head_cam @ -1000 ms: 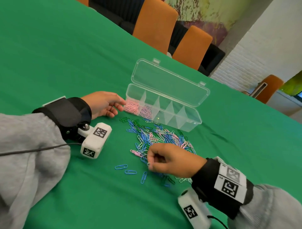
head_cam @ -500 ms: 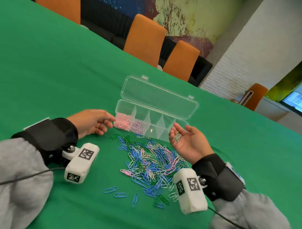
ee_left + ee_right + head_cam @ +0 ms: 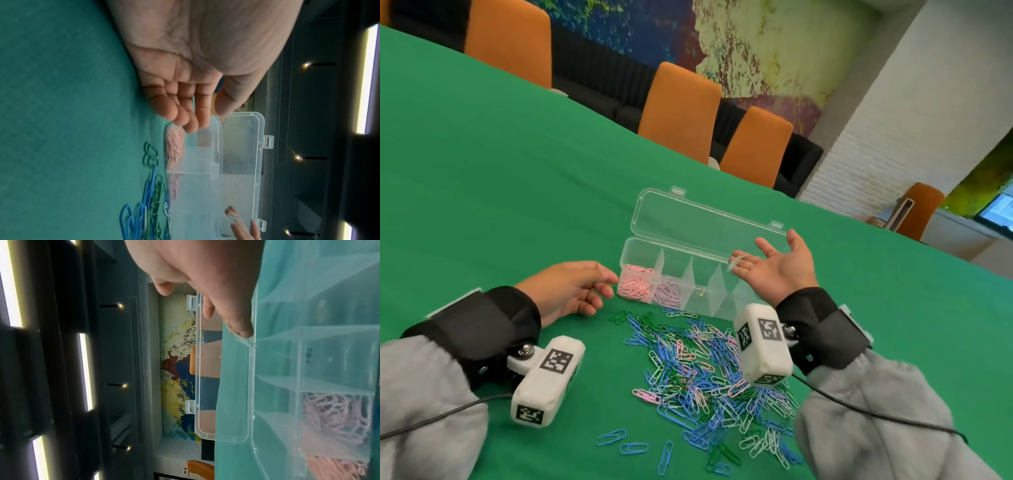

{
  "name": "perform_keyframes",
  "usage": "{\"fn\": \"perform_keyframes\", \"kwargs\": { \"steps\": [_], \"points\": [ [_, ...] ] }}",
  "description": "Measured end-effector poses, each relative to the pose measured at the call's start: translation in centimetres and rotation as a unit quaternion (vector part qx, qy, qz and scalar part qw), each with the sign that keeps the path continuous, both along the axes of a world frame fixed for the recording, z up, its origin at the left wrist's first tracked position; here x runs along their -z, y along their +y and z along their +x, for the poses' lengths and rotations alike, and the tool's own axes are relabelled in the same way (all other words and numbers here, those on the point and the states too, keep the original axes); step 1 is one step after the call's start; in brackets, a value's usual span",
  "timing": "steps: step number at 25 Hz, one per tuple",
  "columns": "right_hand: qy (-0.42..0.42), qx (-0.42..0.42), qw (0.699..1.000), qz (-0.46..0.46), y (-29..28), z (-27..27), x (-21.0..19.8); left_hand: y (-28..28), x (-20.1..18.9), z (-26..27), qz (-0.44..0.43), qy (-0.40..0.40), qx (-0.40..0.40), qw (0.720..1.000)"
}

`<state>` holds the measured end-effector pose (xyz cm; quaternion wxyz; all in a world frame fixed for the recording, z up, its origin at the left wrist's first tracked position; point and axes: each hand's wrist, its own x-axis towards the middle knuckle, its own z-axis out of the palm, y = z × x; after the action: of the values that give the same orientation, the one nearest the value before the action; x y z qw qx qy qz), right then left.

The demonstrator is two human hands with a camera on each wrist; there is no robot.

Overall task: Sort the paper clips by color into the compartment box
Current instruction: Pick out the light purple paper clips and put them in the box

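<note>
Nearest the person, three blue clips (image 3: 633, 445) lie apart from the rest on the green tablecloth (image 3: 500, 188). Just beyond them sits the loose pile of paper clips (image 3: 702, 373), a mix of blue, green, white and pink, between the two grey-sleeved forearms with their white wrist cameras.

The left hand (image 3: 570, 291) rests on the cloth at the left end of the compartment box (image 3: 640, 250); its fingers are relaxed and lightly bent, holding nothing, with the fingertips (image 3: 191, 123) just at the box's end wall.

The clear box lies beyond the pile, its lid (image 3: 705, 222) swung open to the far side. The leftmost compartment holds pink clips (image 3: 635, 286); the next one holds paler, lilac-toned clips (image 3: 669, 294); what the remaining compartments hold cannot be told.

The right hand (image 3: 779, 267) hovers palm-up above the right half of the box, fingers spread and straight, with a few pale clips (image 3: 736, 262) lying loose at its fingertips.

Farther off, orange chairs (image 3: 681, 113) stand along the table's far edge before a mottled painted wall (image 3: 774, 44).
</note>
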<state>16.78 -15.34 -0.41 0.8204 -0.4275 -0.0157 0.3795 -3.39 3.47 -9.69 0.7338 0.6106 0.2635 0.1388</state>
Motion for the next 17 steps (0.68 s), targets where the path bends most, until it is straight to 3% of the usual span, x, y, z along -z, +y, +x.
{"fn": "perform_keyframes", "kwargs": {
  "steps": [5,7,8,9,12,13,15,17],
  "points": [
    [-0.098,-0.050,0.991,-0.076,-1.0,-1.4,0.6,0.1,0.0,0.0,0.001,-0.004,0.002,1.000],
    [-0.198,-0.102,0.962,-0.159,-1.6,-2.2,1.6,0.1,-0.1,0.0,0.001,-0.004,-0.001,1.000],
    [-0.282,-0.148,0.921,-0.223,-1.8,-2.7,2.2,0.1,-0.1,0.0,0.000,-0.004,-0.003,1.000],
    [-0.382,-0.204,0.853,-0.293,-2.0,-3.2,2.7,0.0,-0.1,0.0,-0.001,-0.003,-0.004,1.000],
    [-0.601,-0.348,0.578,-0.428,-2.3,-4.4,3.9,-0.1,-0.3,-0.1,0.001,-0.004,0.004,1.000],
    [-0.625,-0.378,0.525,-0.437,-2.3,-4.9,4.0,-0.1,-0.3,-0.1,0.003,-0.004,0.005,1.000],
    [-0.625,-0.433,0.475,-0.443,-2.2,-5.8,4.2,0.0,-0.3,-0.1,0.008,-0.002,0.008,1.000],
    [-0.645,-0.449,0.406,-0.467,-2.2,-6.2,4.3,0.0,-0.3,-0.1,0.010,0.001,0.009,1.000]
  ]
}}
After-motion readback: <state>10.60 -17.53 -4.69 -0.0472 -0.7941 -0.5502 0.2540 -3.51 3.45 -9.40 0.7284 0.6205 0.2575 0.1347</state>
